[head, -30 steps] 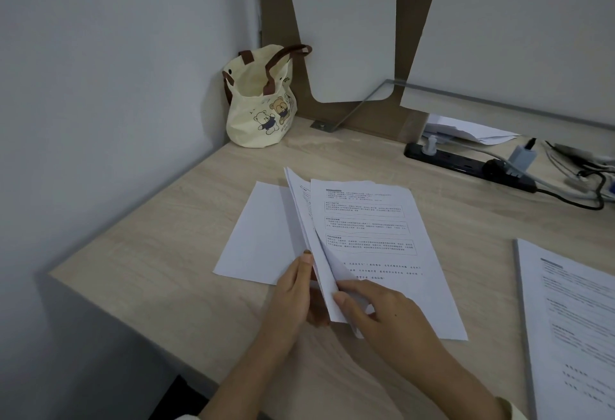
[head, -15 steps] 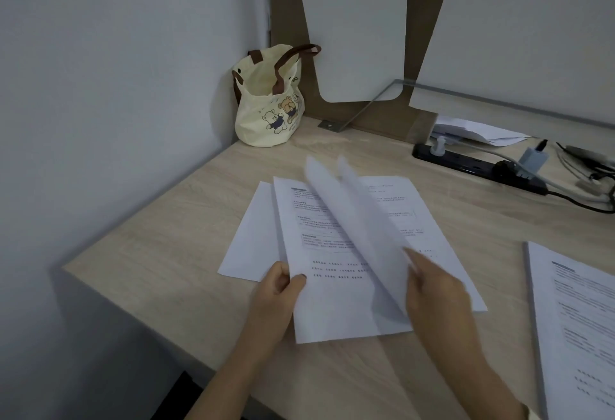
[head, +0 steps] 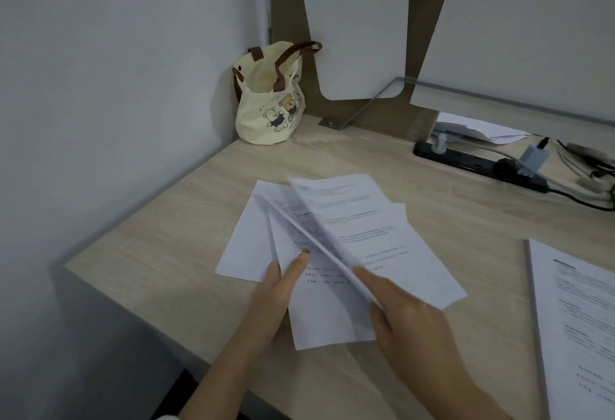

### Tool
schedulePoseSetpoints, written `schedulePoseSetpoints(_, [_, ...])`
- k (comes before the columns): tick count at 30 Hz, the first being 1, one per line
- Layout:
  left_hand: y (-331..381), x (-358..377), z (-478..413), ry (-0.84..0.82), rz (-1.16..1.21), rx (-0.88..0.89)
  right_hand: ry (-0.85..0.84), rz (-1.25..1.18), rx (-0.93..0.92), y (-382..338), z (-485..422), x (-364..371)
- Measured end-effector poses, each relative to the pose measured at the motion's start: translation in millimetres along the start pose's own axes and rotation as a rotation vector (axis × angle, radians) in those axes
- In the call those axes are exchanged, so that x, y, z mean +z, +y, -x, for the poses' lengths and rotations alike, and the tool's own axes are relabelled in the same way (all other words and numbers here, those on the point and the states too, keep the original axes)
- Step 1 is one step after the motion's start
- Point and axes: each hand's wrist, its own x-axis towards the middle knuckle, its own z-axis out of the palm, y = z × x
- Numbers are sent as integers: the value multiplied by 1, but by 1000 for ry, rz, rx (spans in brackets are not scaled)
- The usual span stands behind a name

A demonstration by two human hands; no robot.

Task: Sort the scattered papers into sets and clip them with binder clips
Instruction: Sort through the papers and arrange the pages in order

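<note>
Several printed sheets (head: 359, 226) lie fanned on the wooden desk (head: 166, 253) in front of me. My left hand (head: 276, 290) pinches the lower printed sheet (head: 319, 313) at its left edge, thumb on top. My right hand (head: 406, 310) grips the near edge of the lifted upper sheets, which are tilted up and blurred. A blank white sheet (head: 246, 243) lies flat under the pile, sticking out to the left. No binder clip is visible.
A second stack of printed papers (head: 579, 320) lies at the right edge. A cream bear-print tote bag (head: 269, 100) stands in the back corner by the wall. A black power strip (head: 472, 163) with plugs and cables lies at the back right, loose paper (head: 479, 127) behind it.
My right hand has swung the lifted sheets back down toward the left over the pile. My left hand has stayed at the lower sheet's left edge.
</note>
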Motion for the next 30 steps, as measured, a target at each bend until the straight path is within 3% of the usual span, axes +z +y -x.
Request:
schedulePoseSetpoints(4, [1,6,-7,-13,37,-43,-107,-133,-139,-19,7,20])
schedulePoseSetpoints(5, [0,7,-8,-5,38,-69,-213,-131,-146,-28,6,17])
schedulePoseSetpoints(7, [-2,5,-9,58,17,-86,-323,-208,-73,-38,2,9])
schedulePoseSetpoints(9, [-2,3,-9,133,-67,-59,-467,-471,36,-34,1,3])
schedulePoseSetpoints(12, [3,1,-8,174,-156,24,-161,-640,171,0,-13,-1])
schedulePoseSetpoints(15, [7,-8,-8,238,-276,128,75,-655,606,51,-43,-8])
schedulePoseSetpoints(17, [9,-17,-8,254,-369,181,62,-793,881,78,-58,-12])
schedulePoseSetpoints(19, [9,-24,-11,247,-441,188,37,-927,1000,91,-67,-10])
schedulePoseSetpoints(22, [10,-30,-16,250,-497,164,12,-1074,1059,93,-77,-9])
schedulePoseSetpoints(30, [9,-32,-18,252,-495,146,-65,-956,1126,95,-79,-4])
